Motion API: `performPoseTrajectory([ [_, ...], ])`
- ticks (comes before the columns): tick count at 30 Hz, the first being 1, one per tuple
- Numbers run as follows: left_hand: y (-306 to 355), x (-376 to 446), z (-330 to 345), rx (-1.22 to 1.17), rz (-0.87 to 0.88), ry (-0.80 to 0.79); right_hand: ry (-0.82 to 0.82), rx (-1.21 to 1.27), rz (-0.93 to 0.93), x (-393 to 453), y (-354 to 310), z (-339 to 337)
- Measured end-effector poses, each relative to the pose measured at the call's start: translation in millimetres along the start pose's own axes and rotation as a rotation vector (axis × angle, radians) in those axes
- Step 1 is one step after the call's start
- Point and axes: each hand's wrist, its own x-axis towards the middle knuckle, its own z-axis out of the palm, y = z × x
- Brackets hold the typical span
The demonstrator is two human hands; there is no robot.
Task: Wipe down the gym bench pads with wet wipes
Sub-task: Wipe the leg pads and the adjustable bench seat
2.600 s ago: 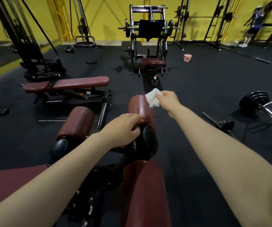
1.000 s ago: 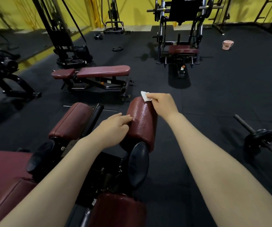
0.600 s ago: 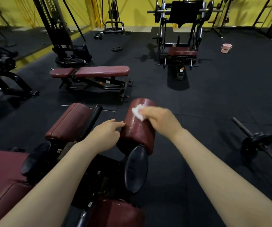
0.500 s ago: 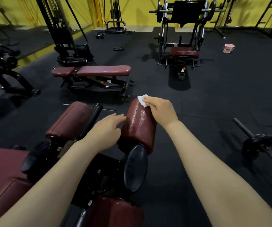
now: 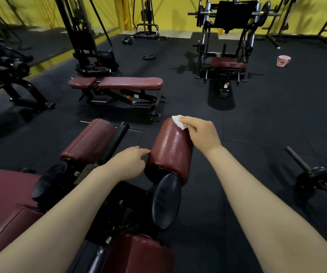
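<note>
A maroon roller pad [image 5: 170, 148] stands in front of me, its top shiny and wet. My right hand [image 5: 202, 133] presses a white wet wipe [image 5: 178, 121] against the far top end of this pad. My left hand [image 5: 129, 162] rests against the pad's left side, fingers loosely curled, nothing in it. A second maroon roller pad [image 5: 91, 142] lies to the left, with a black bar [image 5: 115, 141] between the two. The bench's maroon seat pad [image 5: 5, 196] shows at the lower left, and another maroon pad [image 5: 139, 255] at the bottom centre.
A flat maroon bench [image 5: 119, 84] stands on the black rubber floor beyond the pads. A barbell with a plate [image 5: 314, 178] lies at the right. A leg-press machine [image 5: 229, 46] and a pink bucket [image 5: 283, 61] are farther back, a cable machine [image 5: 86, 36] at the back left.
My right hand has rubbed the wipe back and forth along the right roller pad and is now at its far end again. My left hand has slid slightly down the pad's left side.
</note>
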Motion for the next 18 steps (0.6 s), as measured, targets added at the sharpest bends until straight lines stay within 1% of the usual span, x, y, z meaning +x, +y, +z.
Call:
performPoseTrajectory([
  [1,1.5,0.5,-2.8,-0.001,0.022,0.028,0.014,0.016,0.061,0.5,-2.7,1.7],
  [2,5.3,1.1,-6.2,-0.013,0.055,0.064,0.019,0.019,0.062,-5.0,-7.5,3.7],
  [3,10.5,1.1,-8.9,-0.026,0.089,0.091,0.011,0.027,0.007,-17.2,-13.1,4.1],
  [5,20.0,-0.8,-9.6,-0.028,0.129,0.094,-0.074,0.058,-0.181,-56.0,-25.0,1.4],
  [7,22.0,-2.8,-4.9,-0.062,0.092,0.084,-0.177,0.085,-0.360,-91.8,-31.2,-5.1],
  [9,20.6,-2.2,-4.3,-0.155,0.032,0.085,-0.225,0.038,-0.461,-85.4,-25.9,-12.0],
  [10,19.8,-1.1,-5.0,-0.174,0.010,0.084,-0.200,-0.010,-0.455,-69.8,-20.6,-12.0],
  [11,19.8,-0.2,-6.3,-0.171,-0.011,0.078,-0.150,-0.056,-0.404,-49.7,-13.8,-9.7],
  [13,18.5,0.9,-7.3,-0.133,-0.046,0.054,-0.063,-0.090,-0.204,-7.8,-0.8,-4.8],
  [15,16.1,-1.5,-6.2,-0.123,-0.085,0.008,-0.030,-0.045,-0.028,14.6,4.9,3.7],
  [16,14.6,-2.5,-6.5,-0.126,-0.096,-0.006,-0.016,-0.019,0.006,13.5,-0.6,9.5],
  [17,13.3,-2.8,-8.1,-0.123,-0.097,-0.011,-0.012,0.004,0.003,6.2,-10.2,13.9],
  [18,13.3,-3.0,-10.3,-0.121,-0.089,-0.003,-0.029,0.029,-0.041,-6.8,-19.5,16.4],
])
